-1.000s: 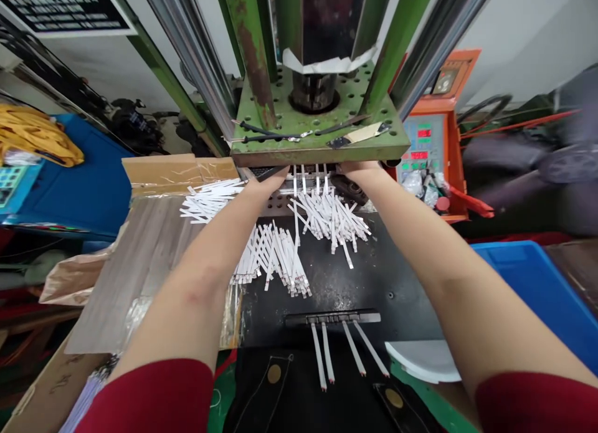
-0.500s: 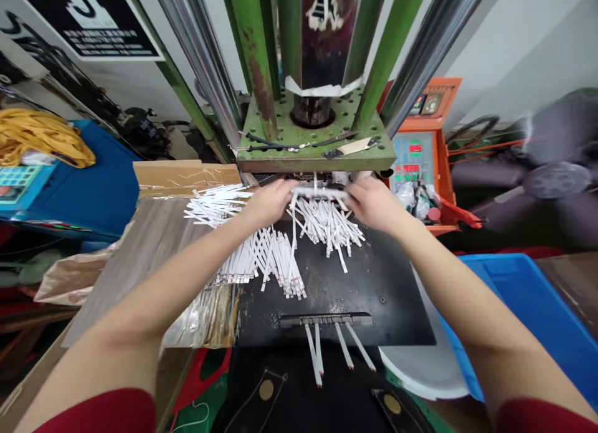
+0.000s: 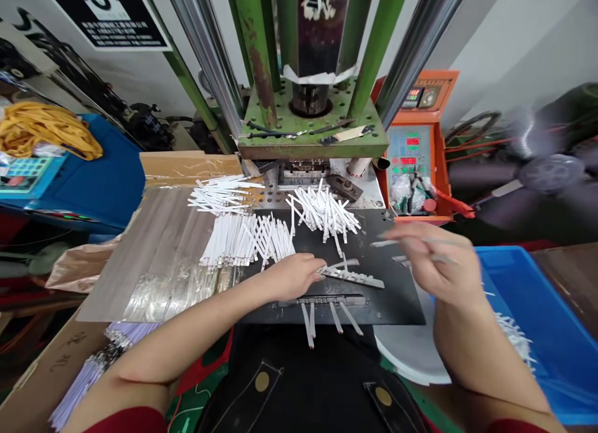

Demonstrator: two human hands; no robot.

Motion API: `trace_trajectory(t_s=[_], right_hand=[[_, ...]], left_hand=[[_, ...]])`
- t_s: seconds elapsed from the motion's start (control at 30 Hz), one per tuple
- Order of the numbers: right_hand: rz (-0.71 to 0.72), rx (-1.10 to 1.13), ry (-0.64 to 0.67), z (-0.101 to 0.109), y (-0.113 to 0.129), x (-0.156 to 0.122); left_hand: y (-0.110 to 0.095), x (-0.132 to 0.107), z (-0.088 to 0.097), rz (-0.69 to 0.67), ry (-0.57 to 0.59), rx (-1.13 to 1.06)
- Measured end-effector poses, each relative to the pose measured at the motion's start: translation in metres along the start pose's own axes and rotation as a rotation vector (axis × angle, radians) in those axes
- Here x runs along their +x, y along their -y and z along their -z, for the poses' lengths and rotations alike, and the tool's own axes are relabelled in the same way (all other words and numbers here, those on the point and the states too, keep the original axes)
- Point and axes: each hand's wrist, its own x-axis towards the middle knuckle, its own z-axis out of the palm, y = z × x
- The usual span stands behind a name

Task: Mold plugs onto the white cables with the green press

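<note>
A slotted metal bar is lying on the black mat, long axis nearly crosswise, just right of the curled left hand, its fingertips touching the bar's end; the grip of the blurred right hand cannot be told.

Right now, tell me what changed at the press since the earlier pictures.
Both hands have left the press bed and come back toward the camera. The left hand now sits on a white strip on the black mat; the right hand has swung right, blurred, toward the blue crate. The piled white sticks stayed put.
</note>
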Motion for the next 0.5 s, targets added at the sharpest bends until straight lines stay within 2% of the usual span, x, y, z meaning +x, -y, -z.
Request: trace_trajectory(t_s=[0.07,0.13,0.17,0.23,0.3,0.33,0.37,0.4,0.5], right_hand=[[0.07,0.045,0.211,-0.006,0.002,0.009],[0.183,0.112,0.385,-0.023,0.007,0.011],[0.228,0.141,0.408,-0.031,0.009,0.01],[0.24,0.19,0.283,-0.042,0.012,0.008],[0.096,0.23,0.027,-0.043,0.009,0.016],[-0.003,0.246,-0.06,-0.042,0.005,0.025],[-0.091,0.247,-0.078,-0.04,-0.001,0.038],[-0.158,0.22,-0.026,-0.04,-0.009,0.054],[-0.295,-0.003,0.241,-0.046,-0.03,0.099]], left_hand=[[-0.001,-0.001,0.0,0.022,-0.012,-0.021],[-0.002,0.0,0.001,0.02,-0.018,-0.067],[-0.002,0.001,0.001,0.019,-0.01,-0.09],[-0.003,0.003,0.001,0.034,0.014,-0.106],[-0.004,0.003,0.0,0.061,0.037,-0.086],[-0.005,0.002,0.0,0.072,0.044,-0.073],[-0.006,0.002,-0.001,0.081,0.048,-0.064],[-0.007,0.001,-0.001,0.088,0.049,-0.061],[-0.011,-0.002,0.003,0.125,-0.003,-0.064]])
